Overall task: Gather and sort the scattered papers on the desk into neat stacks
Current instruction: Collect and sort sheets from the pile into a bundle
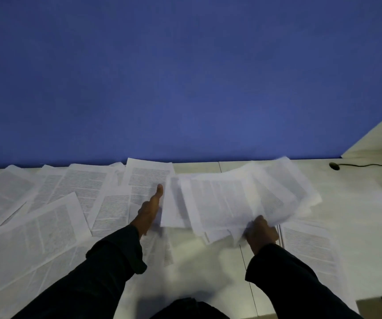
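I see the right hand [262,231] w/ its grip clamped on the near edge of a fanned bundle of papers [243,199], lifted off the white surface [358,203] and blurred; left hand [150,208] has fingers straight, grip apart, edge-on against the bundle's left side, thumb lying on a printed sheet [148,178]; more scattered sheets [47,215] overlap across the left of the surface, one page [307,245] lies near-right; blue partition [185,77] behind; a dark cable [369,163] far right.
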Demonstrator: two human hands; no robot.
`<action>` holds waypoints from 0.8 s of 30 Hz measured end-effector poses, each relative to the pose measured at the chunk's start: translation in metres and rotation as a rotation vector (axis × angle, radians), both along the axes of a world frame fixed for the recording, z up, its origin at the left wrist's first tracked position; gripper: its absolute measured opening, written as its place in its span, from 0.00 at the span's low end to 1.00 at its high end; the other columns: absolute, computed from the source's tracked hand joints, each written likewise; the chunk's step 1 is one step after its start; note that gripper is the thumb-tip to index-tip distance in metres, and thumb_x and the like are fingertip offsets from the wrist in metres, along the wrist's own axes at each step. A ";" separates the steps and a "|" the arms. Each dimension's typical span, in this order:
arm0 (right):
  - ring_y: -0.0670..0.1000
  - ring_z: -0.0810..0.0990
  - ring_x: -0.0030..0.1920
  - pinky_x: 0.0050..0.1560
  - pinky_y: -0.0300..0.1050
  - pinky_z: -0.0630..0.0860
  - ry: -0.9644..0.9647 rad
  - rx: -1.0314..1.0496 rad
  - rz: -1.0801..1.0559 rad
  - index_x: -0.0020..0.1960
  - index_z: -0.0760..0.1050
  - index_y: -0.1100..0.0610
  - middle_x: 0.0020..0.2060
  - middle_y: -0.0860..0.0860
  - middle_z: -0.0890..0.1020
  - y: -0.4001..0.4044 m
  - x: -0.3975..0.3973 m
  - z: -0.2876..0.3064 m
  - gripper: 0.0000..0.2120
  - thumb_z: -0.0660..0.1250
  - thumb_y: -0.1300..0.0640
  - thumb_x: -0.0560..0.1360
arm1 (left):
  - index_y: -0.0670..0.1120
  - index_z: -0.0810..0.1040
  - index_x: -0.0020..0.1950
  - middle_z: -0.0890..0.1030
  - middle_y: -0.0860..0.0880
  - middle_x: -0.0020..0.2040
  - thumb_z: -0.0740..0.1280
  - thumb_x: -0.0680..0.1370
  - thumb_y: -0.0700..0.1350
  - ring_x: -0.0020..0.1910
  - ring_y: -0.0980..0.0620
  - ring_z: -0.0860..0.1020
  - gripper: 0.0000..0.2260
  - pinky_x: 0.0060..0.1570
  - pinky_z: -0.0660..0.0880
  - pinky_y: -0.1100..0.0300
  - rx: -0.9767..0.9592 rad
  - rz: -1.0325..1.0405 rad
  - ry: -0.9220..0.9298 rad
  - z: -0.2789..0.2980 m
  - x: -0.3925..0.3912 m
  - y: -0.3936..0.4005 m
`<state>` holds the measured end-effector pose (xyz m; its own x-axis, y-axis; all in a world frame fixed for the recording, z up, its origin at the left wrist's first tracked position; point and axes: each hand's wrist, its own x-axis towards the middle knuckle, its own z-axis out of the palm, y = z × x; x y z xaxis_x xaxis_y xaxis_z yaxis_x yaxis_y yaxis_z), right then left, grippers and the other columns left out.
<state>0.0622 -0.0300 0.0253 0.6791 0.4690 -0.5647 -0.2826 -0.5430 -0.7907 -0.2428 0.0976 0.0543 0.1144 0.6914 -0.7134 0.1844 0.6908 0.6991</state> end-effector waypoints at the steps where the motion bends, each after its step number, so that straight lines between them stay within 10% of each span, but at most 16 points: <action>1: 0.33 0.77 0.25 0.24 0.28 0.71 -0.023 -0.021 -0.023 0.41 0.69 0.54 0.27 0.47 0.80 0.002 -0.002 -0.004 0.12 0.62 0.55 0.84 | 0.56 0.70 0.68 0.73 0.48 0.71 0.59 0.66 0.81 0.62 0.43 0.76 0.39 0.63 0.70 0.43 -0.004 0.032 -0.065 0.001 0.005 0.003; 4: 0.53 0.83 0.41 0.43 0.43 0.80 -0.055 0.057 -0.090 0.54 0.80 0.65 0.48 0.60 0.83 0.011 0.000 -0.022 0.13 0.74 0.56 0.76 | 0.57 0.71 0.64 0.75 0.57 0.64 0.67 0.76 0.64 0.55 0.51 0.77 0.20 0.65 0.70 0.49 0.077 0.093 -0.268 0.016 0.013 -0.004; 8: 0.61 0.82 0.51 0.54 0.58 0.79 0.158 0.017 0.131 0.65 0.77 0.66 0.54 0.62 0.83 0.013 0.000 -0.028 0.19 0.74 0.65 0.76 | 0.39 0.78 0.64 0.82 0.40 0.60 0.77 0.74 0.43 0.56 0.40 0.81 0.21 0.60 0.77 0.42 0.043 0.217 -0.112 -0.031 -0.012 -0.014; 14: 0.63 0.83 0.53 0.46 0.54 0.83 0.286 -0.184 0.401 0.63 0.78 0.64 0.54 0.60 0.84 -0.003 -0.034 -0.048 0.18 0.75 0.65 0.75 | 0.39 0.77 0.63 0.80 0.42 0.59 0.69 0.77 0.49 0.56 0.41 0.79 0.19 0.60 0.78 0.41 -0.160 0.417 0.030 -0.166 -0.053 -0.065; 24: 0.65 0.81 0.61 0.64 0.67 0.77 0.247 -0.148 0.552 0.69 0.76 0.64 0.63 0.61 0.82 0.018 -0.049 -0.099 0.29 0.79 0.56 0.73 | 0.37 0.79 0.49 0.81 0.36 0.47 0.55 0.85 0.40 0.40 0.38 0.79 0.15 0.34 0.80 0.47 -0.352 0.490 -0.309 -0.076 -0.006 -0.092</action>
<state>0.0132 -0.0124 -0.0741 0.1998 0.6181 -0.7603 -0.0936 -0.7604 -0.6427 -0.2491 0.0054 -0.0215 0.0817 0.4479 -0.8904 -0.3800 0.8399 0.3876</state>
